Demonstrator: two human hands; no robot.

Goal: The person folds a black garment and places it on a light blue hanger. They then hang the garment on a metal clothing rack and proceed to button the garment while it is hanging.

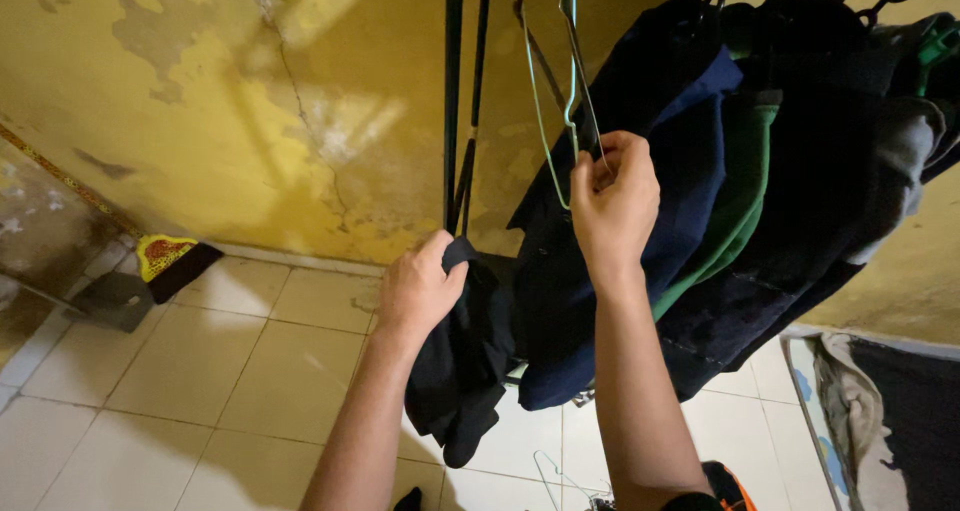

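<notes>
My left hand (418, 289) grips a black garment (462, 371) that hangs down in a bunch below it. My right hand (612, 201) is raised higher and pinches the lower part of a thin wire hanger (550, 121), pale green, which hangs from the black rack (455, 91). Just to the right, several dark clothes (780, 171) in navy, green and black hang on hangers from the same rack, touching my right forearm.
A yellow wall (250, 101) with peeling paint stands behind the rack. Beige floor tiles (200, 371) lie below. A dustpan (160, 266) leans at the wall on the left. Another wire hanger (560, 476) lies on the floor, and a patterned cloth (880, 421) at the right.
</notes>
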